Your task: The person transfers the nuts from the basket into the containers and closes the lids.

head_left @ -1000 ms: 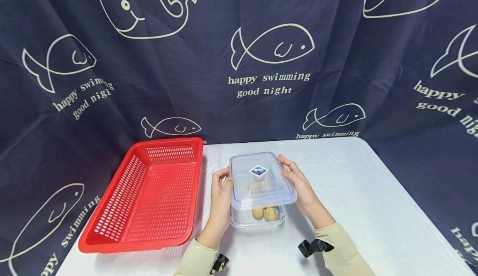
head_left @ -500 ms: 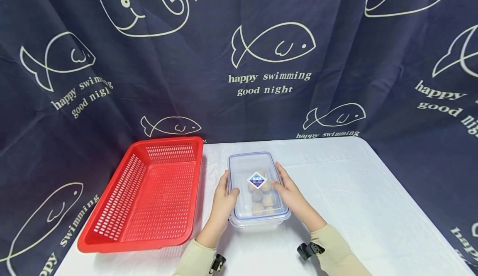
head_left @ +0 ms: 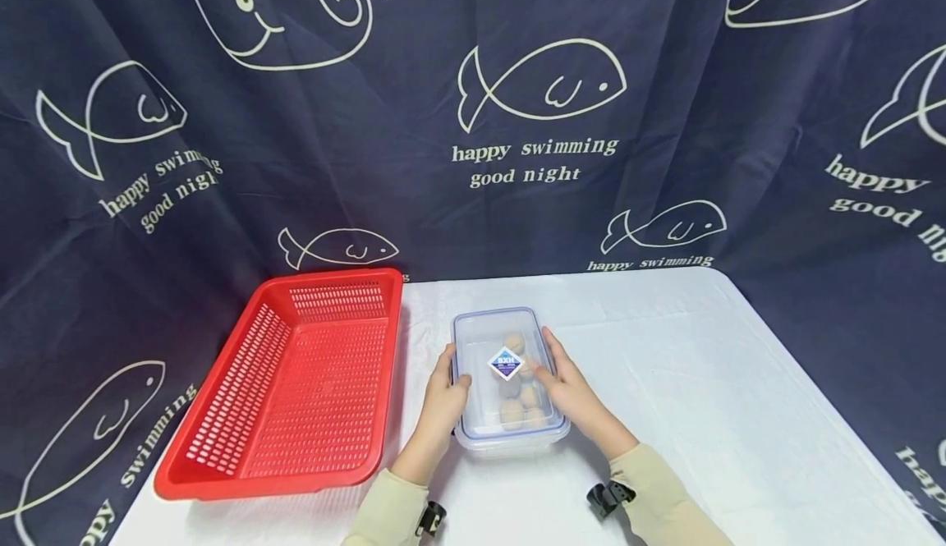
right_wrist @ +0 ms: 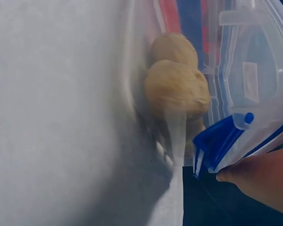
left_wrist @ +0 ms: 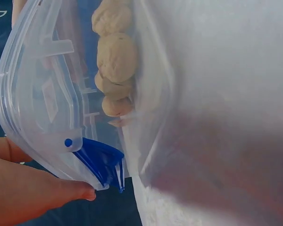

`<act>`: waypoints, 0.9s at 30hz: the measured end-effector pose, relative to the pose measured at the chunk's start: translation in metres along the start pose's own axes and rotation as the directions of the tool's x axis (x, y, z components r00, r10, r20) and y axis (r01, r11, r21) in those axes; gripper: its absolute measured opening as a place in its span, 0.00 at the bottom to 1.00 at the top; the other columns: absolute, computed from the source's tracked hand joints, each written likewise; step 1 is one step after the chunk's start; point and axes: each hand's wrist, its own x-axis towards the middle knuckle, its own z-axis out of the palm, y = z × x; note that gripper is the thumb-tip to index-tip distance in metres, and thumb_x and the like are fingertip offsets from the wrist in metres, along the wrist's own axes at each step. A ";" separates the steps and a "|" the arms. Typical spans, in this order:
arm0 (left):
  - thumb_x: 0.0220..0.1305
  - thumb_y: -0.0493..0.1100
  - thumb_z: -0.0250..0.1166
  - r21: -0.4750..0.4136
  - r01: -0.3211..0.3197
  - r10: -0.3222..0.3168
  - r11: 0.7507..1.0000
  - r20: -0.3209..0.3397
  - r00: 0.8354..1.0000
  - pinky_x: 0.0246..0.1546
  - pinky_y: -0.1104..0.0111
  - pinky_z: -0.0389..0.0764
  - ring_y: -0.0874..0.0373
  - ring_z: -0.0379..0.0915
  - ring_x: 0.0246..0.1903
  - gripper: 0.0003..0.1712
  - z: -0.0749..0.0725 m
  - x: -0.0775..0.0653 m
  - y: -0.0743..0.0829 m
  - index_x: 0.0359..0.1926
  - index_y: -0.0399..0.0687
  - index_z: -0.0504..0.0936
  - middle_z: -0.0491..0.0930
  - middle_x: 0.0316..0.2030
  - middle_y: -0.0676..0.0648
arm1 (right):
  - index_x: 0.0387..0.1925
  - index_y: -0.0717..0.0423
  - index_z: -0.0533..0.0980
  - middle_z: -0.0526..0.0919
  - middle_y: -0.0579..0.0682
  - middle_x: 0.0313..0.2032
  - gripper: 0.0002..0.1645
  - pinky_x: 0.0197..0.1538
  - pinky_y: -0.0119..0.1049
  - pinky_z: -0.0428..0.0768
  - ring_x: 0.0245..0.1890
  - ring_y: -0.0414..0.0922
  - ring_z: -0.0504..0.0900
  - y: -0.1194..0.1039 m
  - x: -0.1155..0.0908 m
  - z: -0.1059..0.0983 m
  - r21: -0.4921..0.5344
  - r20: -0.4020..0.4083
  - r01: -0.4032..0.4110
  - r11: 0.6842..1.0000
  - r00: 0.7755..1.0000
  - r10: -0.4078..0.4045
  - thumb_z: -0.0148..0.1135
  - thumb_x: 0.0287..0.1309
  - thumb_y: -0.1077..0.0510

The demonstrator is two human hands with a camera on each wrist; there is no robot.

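A clear plastic food container (head_left: 510,451) stands on the table, its blue-edged lid (head_left: 480,415) lying over the top. Several walnuts (head_left: 521,406) show through it. My left hand (head_left: 442,398) grips the lid's left side, thumb over the edge. On the opposite side my right hand (head_left: 578,398) holds the lid, its thumb reaching onto the top near the diamond label (head_left: 506,363). In the left wrist view a blue latch (left_wrist: 101,162) hangs unfastened beside the thumb (left_wrist: 75,190). The right wrist view has another blue latch (right_wrist: 221,141), also hanging outward.
A red perforated basket (head_left: 388,349) stands left of the container. The white tablecloth (head_left: 702,415) extends to the right. A dark blue curtain (head_left: 414,193) with fish drawings hangs behind the table.
The lid, earlier tilted and raised above the container with walnuts exposed at the near end, has come down level over it. Both hands have moved down with it and stay on its sides.
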 end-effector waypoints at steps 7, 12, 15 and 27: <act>0.60 0.26 0.48 -0.013 0.015 -0.014 1.000 0.006 1.000 0.69 0.47 0.45 0.34 0.43 0.70 0.35 0.001 0.004 -0.003 0.69 0.28 0.55 0.50 0.70 0.29 | 0.73 0.65 0.41 0.42 0.66 0.73 0.40 0.72 0.53 0.40 0.73 0.61 0.40 0.004 0.001 0.002 0.003 -0.019 -0.010 1.000 1.000 0.010 0.49 0.70 0.60; 0.59 0.25 0.48 0.010 0.005 -0.005 1.000 0.009 1.000 0.69 0.46 0.46 0.34 0.44 0.69 0.35 0.001 0.005 -0.007 0.69 0.27 0.55 0.51 0.70 0.28 | 0.74 0.63 0.42 0.42 0.64 0.74 0.39 0.72 0.53 0.41 0.73 0.61 0.40 0.008 -0.001 0.002 0.015 -0.009 -0.055 0.998 0.998 0.056 0.46 0.71 0.57; 0.61 0.25 0.48 0.014 -0.002 0.002 1.000 0.019 1.000 0.69 0.47 0.46 0.34 0.44 0.70 0.34 0.001 0.004 -0.010 0.69 0.28 0.56 0.51 0.70 0.28 | 0.74 0.64 0.42 0.42 0.64 0.73 0.36 0.72 0.53 0.41 0.73 0.61 0.40 0.011 -0.003 0.001 0.023 -0.003 -0.052 0.998 0.999 0.052 0.42 0.73 0.57; 0.68 0.32 0.53 0.000 0.069 -0.069 0.998 0.078 0.995 0.66 0.43 0.52 0.29 0.48 0.67 0.34 -0.007 -0.001 -0.014 0.69 0.23 0.49 0.53 0.65 0.20 | 0.70 0.75 0.45 0.49 0.73 0.69 0.40 0.70 0.52 0.50 0.70 0.64 0.49 0.004 -0.006 -0.007 0.015 0.014 -0.204 0.979 0.979 0.204 0.47 0.72 0.53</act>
